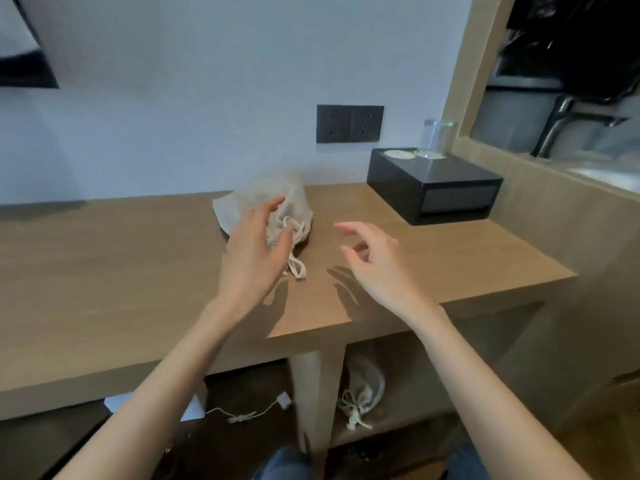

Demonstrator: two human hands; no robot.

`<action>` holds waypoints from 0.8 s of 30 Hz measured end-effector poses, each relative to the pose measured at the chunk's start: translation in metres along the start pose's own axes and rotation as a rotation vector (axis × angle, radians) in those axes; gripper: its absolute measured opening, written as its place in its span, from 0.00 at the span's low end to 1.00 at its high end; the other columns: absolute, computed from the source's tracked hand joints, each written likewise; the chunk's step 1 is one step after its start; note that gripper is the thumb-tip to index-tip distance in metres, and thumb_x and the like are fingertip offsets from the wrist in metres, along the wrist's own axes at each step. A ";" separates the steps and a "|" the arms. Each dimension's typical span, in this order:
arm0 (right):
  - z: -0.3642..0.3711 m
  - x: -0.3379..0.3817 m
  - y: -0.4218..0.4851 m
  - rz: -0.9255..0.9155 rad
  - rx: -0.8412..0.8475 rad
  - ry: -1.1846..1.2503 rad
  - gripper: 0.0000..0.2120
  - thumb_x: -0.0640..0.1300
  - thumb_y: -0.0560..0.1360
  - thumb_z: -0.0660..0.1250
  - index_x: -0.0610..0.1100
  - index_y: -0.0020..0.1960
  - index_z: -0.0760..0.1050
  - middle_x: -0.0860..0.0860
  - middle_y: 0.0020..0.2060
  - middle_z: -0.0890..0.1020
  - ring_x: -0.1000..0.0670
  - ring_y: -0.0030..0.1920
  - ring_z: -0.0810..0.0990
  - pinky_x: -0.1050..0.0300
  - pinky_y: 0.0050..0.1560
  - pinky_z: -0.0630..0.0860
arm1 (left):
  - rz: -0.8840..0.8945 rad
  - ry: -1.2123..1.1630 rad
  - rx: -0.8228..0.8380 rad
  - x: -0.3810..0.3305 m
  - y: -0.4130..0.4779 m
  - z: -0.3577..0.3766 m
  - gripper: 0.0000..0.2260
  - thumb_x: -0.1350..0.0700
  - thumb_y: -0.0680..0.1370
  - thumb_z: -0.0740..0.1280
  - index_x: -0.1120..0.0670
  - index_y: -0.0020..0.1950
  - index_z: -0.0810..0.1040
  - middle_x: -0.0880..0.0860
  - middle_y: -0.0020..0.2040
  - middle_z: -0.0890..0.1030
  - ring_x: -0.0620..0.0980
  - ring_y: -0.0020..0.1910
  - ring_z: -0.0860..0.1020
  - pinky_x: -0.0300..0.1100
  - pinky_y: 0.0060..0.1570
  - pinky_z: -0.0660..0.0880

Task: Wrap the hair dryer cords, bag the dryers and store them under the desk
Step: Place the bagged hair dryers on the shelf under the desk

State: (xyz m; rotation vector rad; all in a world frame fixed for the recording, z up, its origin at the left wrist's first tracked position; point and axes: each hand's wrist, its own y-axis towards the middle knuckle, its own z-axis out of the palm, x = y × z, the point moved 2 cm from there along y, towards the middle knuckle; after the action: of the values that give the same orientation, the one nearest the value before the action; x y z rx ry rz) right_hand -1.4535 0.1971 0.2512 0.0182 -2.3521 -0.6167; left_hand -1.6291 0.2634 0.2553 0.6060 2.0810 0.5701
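A beige drawstring bag [277, 192] lies on the wooden desk [121, 258], bulging, its neck drawn closed and its cord [297, 268] trailing toward me. My left hand [254, 252] hovers over the bag's neck with fingers spread and relaxed, the thumb near the cord; whether it touches the cloth is unclear. My right hand [374, 261] floats above the desk to the right of the bag, fingers loosely bent, holding nothing. A second tied beige bag [363, 386] sits in the open shelf under the desk. No hair dryer is visible.
A black box [436, 192] with a glass tumbler [434, 138] on it stands at the desk's back right. A black double socket [349, 123] is on the wall. On the floor under the desk lie a white cable and plug [256, 412]. A sink counter is at right.
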 end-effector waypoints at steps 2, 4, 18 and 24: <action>0.022 0.005 0.024 0.022 0.056 0.025 0.18 0.46 0.79 0.61 0.53 0.69 0.67 0.54 0.66 0.69 0.53 0.62 0.71 0.58 0.61 0.69 | -0.147 -0.028 -0.032 0.031 0.023 -0.003 0.22 0.55 0.78 0.63 0.53 0.72 0.67 0.57 0.68 0.71 0.55 0.66 0.70 0.51 0.66 0.65; 0.045 0.007 0.047 0.058 0.064 0.026 0.20 0.49 0.79 0.60 0.53 0.70 0.65 0.50 0.70 0.63 0.47 0.70 0.63 0.52 0.66 0.63 | -0.348 -0.043 -0.062 0.060 0.040 -0.002 0.25 0.50 0.77 0.61 0.51 0.74 0.64 0.61 0.69 0.67 0.60 0.69 0.66 0.52 0.69 0.61; 0.120 -0.003 0.138 0.309 0.106 0.284 0.30 0.50 0.79 0.58 0.52 0.76 0.49 0.46 0.72 0.65 0.41 0.72 0.59 0.45 0.73 0.53 | -0.634 -0.273 0.035 0.101 0.083 0.035 0.35 0.53 0.76 0.65 0.52 0.78 0.49 0.61 0.75 0.61 0.60 0.73 0.59 0.53 0.72 0.57; 0.118 -0.019 0.124 0.250 0.102 0.275 0.22 0.44 0.78 0.56 0.57 0.70 0.56 0.51 0.65 0.72 0.41 0.66 0.67 0.42 0.67 0.65 | -0.595 -0.217 0.174 0.097 0.078 0.037 0.31 0.59 0.79 0.59 0.50 0.78 0.47 0.62 0.74 0.60 0.61 0.71 0.62 0.52 0.71 0.60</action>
State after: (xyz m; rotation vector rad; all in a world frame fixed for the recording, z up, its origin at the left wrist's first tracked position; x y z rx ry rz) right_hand -1.4947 0.3607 0.2172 -0.1352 -2.0741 -0.3468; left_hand -1.6310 0.3887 0.2228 0.1126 1.9801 -0.0181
